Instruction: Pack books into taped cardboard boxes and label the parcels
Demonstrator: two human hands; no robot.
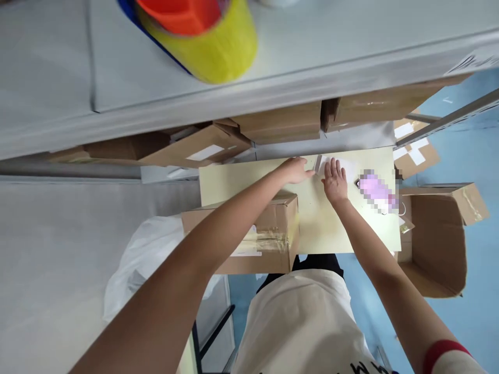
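Note:
A small white flat piece [350, 167], perhaps a paper or thin packet, lies near the far edge of the pale yellow tabletop [319, 228]. My right hand [335, 181] rests flat over its left part, fingers stretched and a little apart. Just left of it is my left hand [295, 170], thumb reaching out toward the piece's left edge; nothing shows in its grasp, and whether it touches the edge I cannot tell. To the right of my right hand lies a pink-purple item [375, 191], pixelated, so its kind is hidden.
Beneath my left forearm a taped cardboard box [278, 228] sits on the table. An open carton [438, 239] stands at the right. More cartons [280, 122] line the back below a grey shelf [331, 41] holding a yellow container [234, 47]. White plastic [144, 254] lies left.

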